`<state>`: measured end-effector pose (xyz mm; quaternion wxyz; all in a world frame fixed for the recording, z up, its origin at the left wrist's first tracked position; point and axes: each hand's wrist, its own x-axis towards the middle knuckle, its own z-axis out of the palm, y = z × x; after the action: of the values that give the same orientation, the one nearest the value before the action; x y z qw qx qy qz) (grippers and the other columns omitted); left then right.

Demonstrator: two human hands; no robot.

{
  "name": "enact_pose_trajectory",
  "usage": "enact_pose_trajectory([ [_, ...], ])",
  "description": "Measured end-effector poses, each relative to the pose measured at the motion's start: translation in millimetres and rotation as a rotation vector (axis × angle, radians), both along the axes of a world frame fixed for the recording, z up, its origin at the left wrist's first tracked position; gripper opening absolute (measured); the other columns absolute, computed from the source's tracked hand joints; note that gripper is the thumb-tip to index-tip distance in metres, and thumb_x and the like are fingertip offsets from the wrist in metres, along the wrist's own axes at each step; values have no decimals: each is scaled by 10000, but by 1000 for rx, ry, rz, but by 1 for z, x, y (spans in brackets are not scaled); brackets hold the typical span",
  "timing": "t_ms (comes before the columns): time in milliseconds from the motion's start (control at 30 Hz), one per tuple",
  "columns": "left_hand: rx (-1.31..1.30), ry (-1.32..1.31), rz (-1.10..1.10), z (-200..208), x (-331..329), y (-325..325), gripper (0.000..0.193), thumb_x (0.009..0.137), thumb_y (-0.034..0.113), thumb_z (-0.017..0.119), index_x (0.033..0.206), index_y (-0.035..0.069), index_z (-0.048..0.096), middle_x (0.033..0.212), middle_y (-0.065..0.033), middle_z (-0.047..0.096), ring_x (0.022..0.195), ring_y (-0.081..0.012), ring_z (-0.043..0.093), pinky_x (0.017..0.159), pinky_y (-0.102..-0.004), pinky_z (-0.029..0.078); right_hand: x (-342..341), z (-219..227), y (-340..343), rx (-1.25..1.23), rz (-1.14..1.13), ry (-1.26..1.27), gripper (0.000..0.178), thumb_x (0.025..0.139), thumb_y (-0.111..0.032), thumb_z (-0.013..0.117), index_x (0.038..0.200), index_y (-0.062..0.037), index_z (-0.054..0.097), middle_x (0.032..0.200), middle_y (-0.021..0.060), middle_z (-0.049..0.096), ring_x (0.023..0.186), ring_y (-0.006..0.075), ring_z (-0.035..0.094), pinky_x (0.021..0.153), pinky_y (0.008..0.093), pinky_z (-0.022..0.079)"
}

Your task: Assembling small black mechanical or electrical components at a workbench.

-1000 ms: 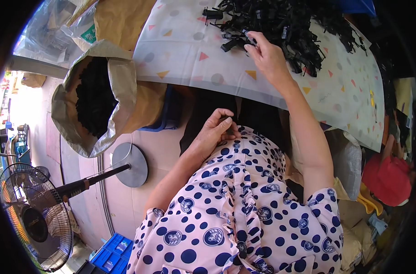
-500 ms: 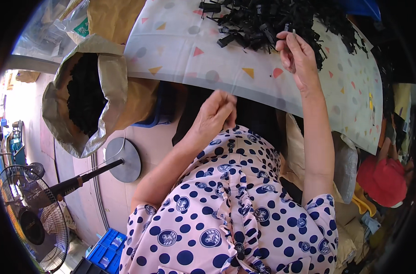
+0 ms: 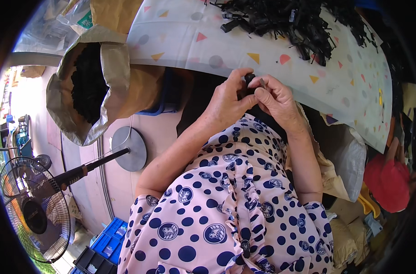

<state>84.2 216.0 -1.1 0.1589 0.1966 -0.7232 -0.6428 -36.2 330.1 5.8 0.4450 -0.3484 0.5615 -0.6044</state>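
Note:
Just in front of the table edge, my two hands meet over my lap. My left hand (image 3: 227, 99) is closed round a small black plastic part (image 3: 249, 77), whose rounded end shows above the fingers. Thumb against forefinger, my right hand (image 3: 279, 101) pinches a small thin greyish piece, perhaps a blade (image 3: 262, 83), close beside the black part. The fingers hide most of both things, and whether they touch I cannot tell. Beyond the hands, a heap of black plastic parts (image 3: 290, 25) lies on the patterned table cover (image 3: 171, 41).
On the left stands an open sack (image 3: 119, 59) of black pieces. Below it are a standing fan (image 3: 34, 214), its round base (image 3: 129, 148) and blue crates (image 3: 110, 239). Another open bag (image 3: 347, 160) hangs under the table's right side. A red cloth-like thing (image 3: 387, 185) is farther right.
My right hand has come back from the heap toward my left hand. The left hand has risen slightly and now holds a black part. The view has shifted a little.

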Motion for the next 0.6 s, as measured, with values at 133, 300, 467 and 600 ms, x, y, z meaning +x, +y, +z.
enact_pose_trajectory([
  [133,-73,-77,3,4,6,7,435,829,62,646,1204,-15,439,854,-196,642,764,-273,662,671,-338,511,10,-8,0,26,-140,-61,99,932,-147,595,986,-83,542,672,-82,436,512,2,348,450,156,243],
  [300,-197,-90,-20,-4,9,13,412,835,31,596,1206,-9,420,835,-199,638,722,-285,654,660,-338,507,13,-21,4,67,-159,-65,115,922,-143,609,931,-93,505,642,-85,415,495,3,322,443,160,228],
  [467,21,-17,-9,-7,12,12,384,853,17,554,1208,-1,408,799,-156,623,647,-202,618,623,-306,500,22,-13,10,119,-172,-114,173,985,-240,506,939,-75,530,646,-77,405,510,-1,317,445,172,241],
  [600,256,-47,-31,-10,16,7,346,886,-7,516,1210,29,402,879,-50,597,673,-75,541,601,-217,463,29,-16,11,138,-171,-19,243,1005,-272,455,964,-49,543,657,-69,413,529,1,326,457,174,254],
])
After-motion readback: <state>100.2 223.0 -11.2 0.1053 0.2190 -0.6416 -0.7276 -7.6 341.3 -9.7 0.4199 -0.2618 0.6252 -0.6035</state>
